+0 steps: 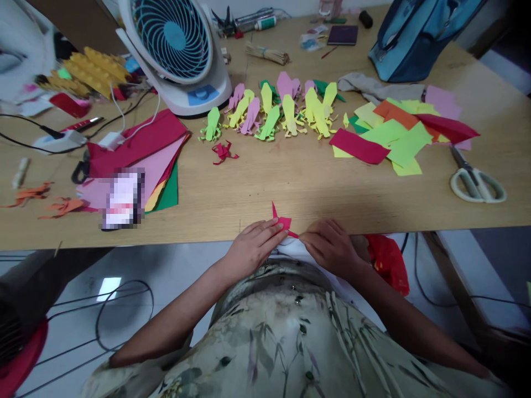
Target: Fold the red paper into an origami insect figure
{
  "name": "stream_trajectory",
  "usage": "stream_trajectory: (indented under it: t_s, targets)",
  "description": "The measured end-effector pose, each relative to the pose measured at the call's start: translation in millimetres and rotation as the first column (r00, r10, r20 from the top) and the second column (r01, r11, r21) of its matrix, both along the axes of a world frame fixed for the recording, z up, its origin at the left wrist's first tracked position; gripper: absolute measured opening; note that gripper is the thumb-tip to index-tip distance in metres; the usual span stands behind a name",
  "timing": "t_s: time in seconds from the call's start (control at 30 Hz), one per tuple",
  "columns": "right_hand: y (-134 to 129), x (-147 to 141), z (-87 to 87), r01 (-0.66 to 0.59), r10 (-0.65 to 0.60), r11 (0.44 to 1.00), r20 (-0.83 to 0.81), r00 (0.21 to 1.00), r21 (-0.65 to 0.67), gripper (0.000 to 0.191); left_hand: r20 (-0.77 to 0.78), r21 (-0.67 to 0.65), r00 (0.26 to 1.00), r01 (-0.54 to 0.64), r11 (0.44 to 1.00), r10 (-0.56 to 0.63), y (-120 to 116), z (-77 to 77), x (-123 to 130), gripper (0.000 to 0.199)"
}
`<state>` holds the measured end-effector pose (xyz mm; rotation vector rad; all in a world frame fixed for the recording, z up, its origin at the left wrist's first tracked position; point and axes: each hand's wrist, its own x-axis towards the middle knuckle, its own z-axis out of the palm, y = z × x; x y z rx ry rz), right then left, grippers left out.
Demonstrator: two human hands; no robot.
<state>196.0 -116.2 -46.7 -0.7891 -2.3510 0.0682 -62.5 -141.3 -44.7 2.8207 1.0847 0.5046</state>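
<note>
A small red folded paper piece (284, 222) lies at the front edge of the wooden table (232, 193), with one thin point sticking up and another toward the right. My left hand (255, 246) rests on it from the left, fingers laid out flat across the paper. On the right, my right hand (329, 246) is closed, its fingertips pinching the paper's right-hand point. Farther back stand several folded paper figures in green, yellow and pink (291, 115), and a small red folded figure (224, 152) sits in front of them.
Coloured paper sheets (136, 143) and a phone (123, 199) lie left, near orange figures (64, 207). A fan (174, 44) stands behind. At right are cut paper pieces (385, 132), scissors (477, 184) and a blue bag (409, 44).
</note>
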Motion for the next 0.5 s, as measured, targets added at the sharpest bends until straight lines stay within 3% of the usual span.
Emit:
stream_trajectory:
  t_s: [0.17, 0.33, 0.5]
  targets:
    - [4, -6, 3.8, 0.026, -0.017, 0.997, 0.113, 0.993, -0.078, 0.015, -0.015, -0.016, 1.0, 0.002, 1.0, -0.003, 0, 1.3, 0, 0.043]
    - [13, -6, 9.2, -0.098, 0.107, 0.989, 0.08, 0.991, -0.109, 0.022, -0.013, -0.031, 1.0, -0.003, 1.0, 0.002, -1, 1.4, 0, 0.044]
    - [25, -5, 16.7, -0.165, 0.182, 0.98, 0.159, 0.97, -0.112, 0.024, -0.024, -0.025, 1.0, -0.009, 1.0, 0.008, -1, 0.5, 0, 0.044]
